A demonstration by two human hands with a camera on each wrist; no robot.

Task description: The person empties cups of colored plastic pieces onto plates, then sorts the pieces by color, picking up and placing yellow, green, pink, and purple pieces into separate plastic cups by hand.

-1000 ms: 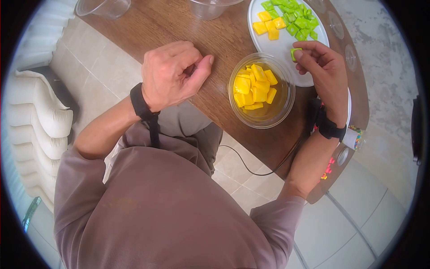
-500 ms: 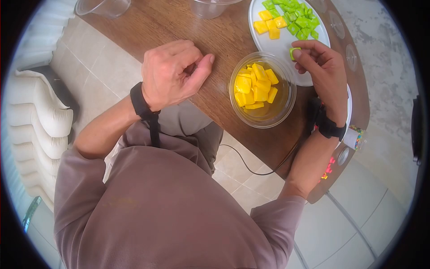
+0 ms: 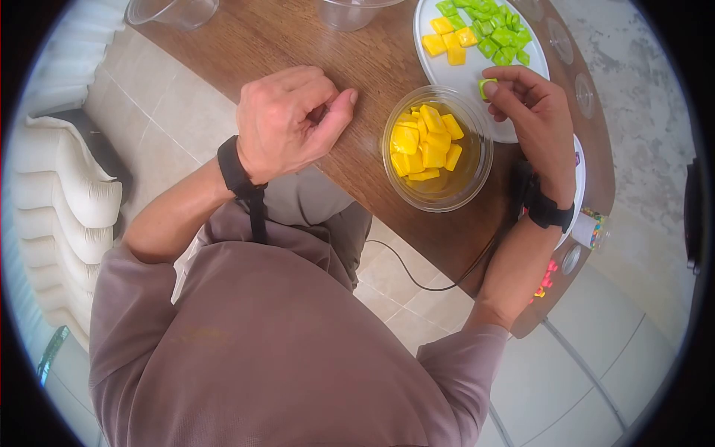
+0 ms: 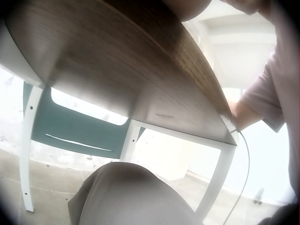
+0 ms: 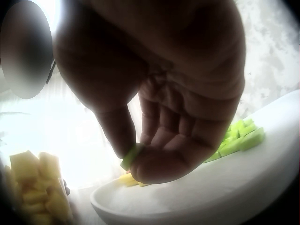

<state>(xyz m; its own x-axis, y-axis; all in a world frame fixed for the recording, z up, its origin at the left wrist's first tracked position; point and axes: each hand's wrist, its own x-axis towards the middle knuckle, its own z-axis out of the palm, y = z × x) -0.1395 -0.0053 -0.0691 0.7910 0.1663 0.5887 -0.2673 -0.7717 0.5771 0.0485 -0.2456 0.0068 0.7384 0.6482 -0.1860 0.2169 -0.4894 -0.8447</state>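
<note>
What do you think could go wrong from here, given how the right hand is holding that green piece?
The green piece is pinched only at the fingertips of the right hand, so it might slip. If it fell toward the nearby clear container, it could land among the yellow pieces. Also, the cable runs past the table's edge beside the right forearm, so a sweep of that arm might snag it.

The left hand [image 3: 290, 123] rests with curled fingers; the right hand [image 3: 536, 119] pinches, forearm extended.
</note>
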